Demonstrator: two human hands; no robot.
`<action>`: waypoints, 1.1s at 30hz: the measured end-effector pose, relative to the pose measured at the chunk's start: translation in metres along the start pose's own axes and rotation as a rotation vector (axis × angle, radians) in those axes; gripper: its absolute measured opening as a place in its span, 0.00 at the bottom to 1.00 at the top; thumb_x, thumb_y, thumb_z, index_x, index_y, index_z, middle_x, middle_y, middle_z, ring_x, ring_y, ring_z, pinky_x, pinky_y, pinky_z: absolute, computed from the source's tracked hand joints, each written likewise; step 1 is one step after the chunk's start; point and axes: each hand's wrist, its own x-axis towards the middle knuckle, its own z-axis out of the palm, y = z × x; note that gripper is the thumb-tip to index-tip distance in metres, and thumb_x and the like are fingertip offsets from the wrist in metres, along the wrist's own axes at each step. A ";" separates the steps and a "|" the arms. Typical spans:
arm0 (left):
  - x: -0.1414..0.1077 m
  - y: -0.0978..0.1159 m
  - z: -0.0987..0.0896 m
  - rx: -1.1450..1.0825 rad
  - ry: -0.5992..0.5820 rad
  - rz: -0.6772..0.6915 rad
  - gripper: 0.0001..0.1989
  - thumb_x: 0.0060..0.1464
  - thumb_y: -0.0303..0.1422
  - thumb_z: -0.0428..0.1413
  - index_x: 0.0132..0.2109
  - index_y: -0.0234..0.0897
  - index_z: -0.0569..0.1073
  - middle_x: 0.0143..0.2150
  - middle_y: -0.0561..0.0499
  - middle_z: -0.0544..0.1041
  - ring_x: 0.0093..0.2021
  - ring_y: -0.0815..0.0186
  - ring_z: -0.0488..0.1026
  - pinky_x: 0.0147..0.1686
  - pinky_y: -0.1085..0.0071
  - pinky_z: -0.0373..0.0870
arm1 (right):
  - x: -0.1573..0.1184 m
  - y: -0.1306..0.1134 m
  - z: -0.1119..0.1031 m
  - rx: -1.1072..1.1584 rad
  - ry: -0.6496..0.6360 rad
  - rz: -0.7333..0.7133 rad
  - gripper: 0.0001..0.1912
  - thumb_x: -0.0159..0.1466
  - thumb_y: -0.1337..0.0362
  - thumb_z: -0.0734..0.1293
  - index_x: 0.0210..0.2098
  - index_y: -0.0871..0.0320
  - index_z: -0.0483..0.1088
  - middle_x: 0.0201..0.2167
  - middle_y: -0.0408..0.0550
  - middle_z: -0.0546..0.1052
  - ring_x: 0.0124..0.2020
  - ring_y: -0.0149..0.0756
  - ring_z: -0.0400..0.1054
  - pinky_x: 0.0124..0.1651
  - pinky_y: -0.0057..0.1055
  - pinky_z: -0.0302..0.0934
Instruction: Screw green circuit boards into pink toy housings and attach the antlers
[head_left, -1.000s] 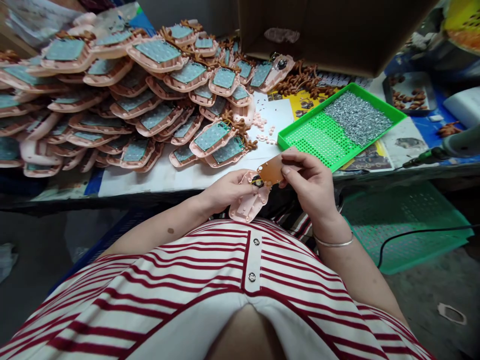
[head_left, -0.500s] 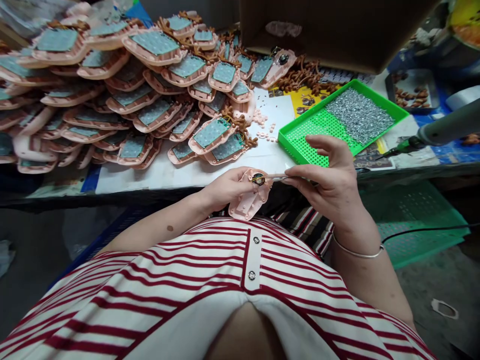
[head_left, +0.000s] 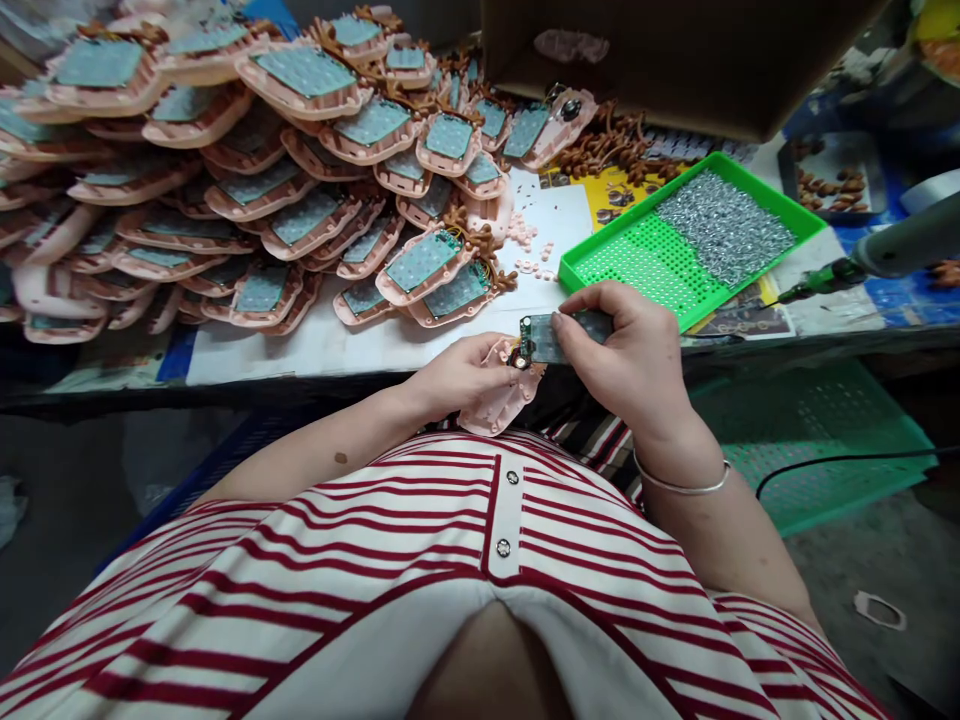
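My left hand (head_left: 466, 375) is closed around a pink plastic housing half (head_left: 496, 405), tipped with its inside up near the table's front edge. A small round dark part (head_left: 518, 357) with yellow wires lies at its upper end, by my left thumb. Between thumb and fingers, my right hand (head_left: 626, 345) grips a circuit board (head_left: 546, 340) with a grey-blue covering. The board's green end reaches over the round part, above the housing. My right fingers hide the board's far end.
Pink housings (head_left: 300, 230) with blue-covered boards are piled at the left. A green tray (head_left: 637, 270) of small metal screws stands on the right, with a power screwdriver (head_left: 862, 265) beyond it. An open cardboard box (head_left: 675, 60) is behind. Small pink pieces (head_left: 536, 268) lie beside the pile.
The board has turned from edge-on to its flat face in my right hand. My right hand has moved slightly left and rotated; the left still holds the housing.
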 end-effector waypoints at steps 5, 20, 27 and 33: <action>0.001 -0.003 -0.006 -0.071 0.018 -0.011 0.11 0.42 0.29 0.64 0.36 0.32 0.76 0.31 0.51 0.79 0.30 0.66 0.75 0.34 0.70 0.70 | 0.003 0.001 0.005 0.074 0.014 0.013 0.04 0.58 0.67 0.68 0.32 0.57 0.76 0.30 0.44 0.79 0.33 0.35 0.71 0.40 0.33 0.64; 0.005 -0.008 -0.019 -0.068 -0.032 0.040 0.17 0.45 0.32 0.67 0.44 0.32 0.77 0.38 0.48 0.81 0.36 0.64 0.77 0.39 0.70 0.71 | 0.010 0.016 0.000 0.711 -0.282 0.380 0.15 0.55 0.54 0.76 0.34 0.59 0.78 0.27 0.42 0.74 0.23 0.24 0.62 0.19 0.22 0.58; 0.003 -0.010 -0.018 0.064 0.109 0.156 0.24 0.45 0.29 0.66 0.52 0.35 0.74 0.46 0.48 0.80 0.46 0.62 0.76 0.48 0.68 0.70 | 0.008 0.012 0.001 0.707 -0.307 0.328 0.15 0.56 0.52 0.76 0.33 0.58 0.77 0.26 0.40 0.74 0.24 0.25 0.62 0.22 0.24 0.57; 0.002 -0.010 -0.020 0.049 0.088 0.132 0.26 0.46 0.30 0.66 0.53 0.34 0.72 0.47 0.48 0.80 0.44 0.63 0.75 0.47 0.67 0.70 | 0.007 0.013 -0.001 0.679 -0.300 0.330 0.19 0.54 0.47 0.76 0.27 0.58 0.76 0.23 0.40 0.72 0.24 0.25 0.63 0.24 0.24 0.57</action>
